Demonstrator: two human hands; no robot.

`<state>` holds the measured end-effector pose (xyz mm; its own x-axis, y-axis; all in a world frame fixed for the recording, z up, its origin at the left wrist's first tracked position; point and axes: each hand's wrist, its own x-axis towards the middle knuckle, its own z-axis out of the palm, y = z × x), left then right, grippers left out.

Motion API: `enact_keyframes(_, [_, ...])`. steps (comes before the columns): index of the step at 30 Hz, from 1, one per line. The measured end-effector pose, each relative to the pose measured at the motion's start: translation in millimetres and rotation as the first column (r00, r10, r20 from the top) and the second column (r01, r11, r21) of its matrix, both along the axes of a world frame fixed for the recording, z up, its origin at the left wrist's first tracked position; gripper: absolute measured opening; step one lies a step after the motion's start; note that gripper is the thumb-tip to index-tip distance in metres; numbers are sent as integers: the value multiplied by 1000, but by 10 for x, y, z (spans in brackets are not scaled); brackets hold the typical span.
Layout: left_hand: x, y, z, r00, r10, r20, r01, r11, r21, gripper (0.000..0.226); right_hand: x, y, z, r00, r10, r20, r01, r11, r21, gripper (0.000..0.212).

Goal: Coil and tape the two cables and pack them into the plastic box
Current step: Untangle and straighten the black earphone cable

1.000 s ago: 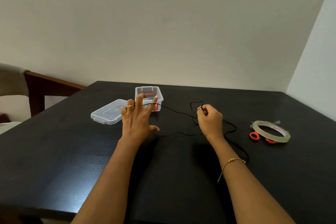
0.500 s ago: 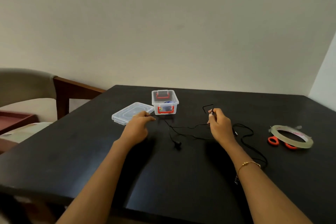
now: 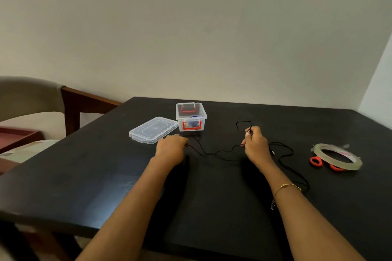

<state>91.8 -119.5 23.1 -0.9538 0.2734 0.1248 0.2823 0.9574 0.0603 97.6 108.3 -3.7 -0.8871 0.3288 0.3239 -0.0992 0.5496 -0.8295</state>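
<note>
At the far left stands an upholstered chair with a dark wooden frame (image 3: 70, 101), beside the matte black wooden table (image 3: 106, 176) I work at. On the table lies a flat, clear plastic lid (image 3: 153, 130), rectangular with rounded corners, and just right of it sits the small transparent plastic box (image 3: 191, 117) with red clip handles, open on top, with something bluish inside that I cannot make out.

My left hand (image 3: 171, 149) rests knuckles-up just below the lid, fingers curled round one end of the thin black cable (image 3: 220, 152). The cable runs roughly left to right across the table in slack waves to my right hand (image 3: 255, 144), which pinches it between thumb and fingertips; a short loop stands up beyond those fingers. Past that hand the cable trails in loose curves toward me, under my wrist with its thin gold bracelet (image 3: 286, 186).

Well to the right lies a flat ring of clear adhesive tape (image 3: 337, 155), resting on scissors with orange plastic handles (image 3: 317, 161).
</note>
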Motion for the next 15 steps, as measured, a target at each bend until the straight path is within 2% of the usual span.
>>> enact_keyframes(2, [-32, -187, 32, 994, -92, 52, 97, 991, -93, 37, -12, -3, -6, 999, -23, 32, 26, 996, -91, 15])
enact_keyframes(3, [-33, -272, 39, 985, -140, 104, 149, 985, -84, 40, -18, -2, -3, 998, -49, 47, 55, 987, -151, 14])
enact_keyframes(5, [-5, -398, 32, 967, -210, 146, 209, 978, 24, 44, -25, 9, 4, 991, -110, 70, 126, 946, -300, 13])
enact_keyframes(8, [62, -515, -16, 959, -274, 76, 242, 927, 287, 33, -24, 39, 34, 974, -198, 109, 226, 845, -485, 10])
enact_keyframes(11, [114, -577, -81, 948, -302, 98, 210, 828, 521, 30, -31, 82, 58, 958, -249, 139, 284, 784, -551, 9])
enact_keyframes(15, [103, -627, -155, 952, -264, 158, 110, 771, 627, 26, -44, 130, 55, 956, -244, 161, 292, 756, -586, 17])
